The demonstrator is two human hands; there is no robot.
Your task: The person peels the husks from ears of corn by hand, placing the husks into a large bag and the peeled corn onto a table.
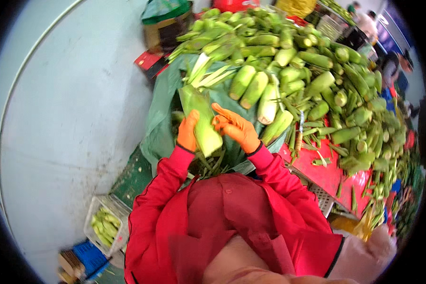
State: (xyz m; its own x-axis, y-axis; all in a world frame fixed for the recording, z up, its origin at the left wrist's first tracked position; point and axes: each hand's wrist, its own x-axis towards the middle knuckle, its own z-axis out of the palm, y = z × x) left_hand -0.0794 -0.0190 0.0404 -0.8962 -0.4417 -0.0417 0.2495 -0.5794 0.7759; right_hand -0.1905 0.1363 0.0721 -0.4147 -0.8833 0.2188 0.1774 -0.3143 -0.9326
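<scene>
My left hand, in an orange glove, grips an ear of corn in its green husk. The ear is tilted, its blunt pale end towards me. Close by the husk's right side is my gloved right hand, one finger stretched out and the others bent. No object shows in it; whether its fingertips touch the husk is hard to tell. Below both hands, a green sack hangs open with husk scraps inside. Several trimmed ears lie side by side on its far right edge.
A big heap of husked-in corn covers the red table. A wooden-handled knife lies among cut stalks. At lower left is a crate of corn, beside a pale wall. Other people are at upper right.
</scene>
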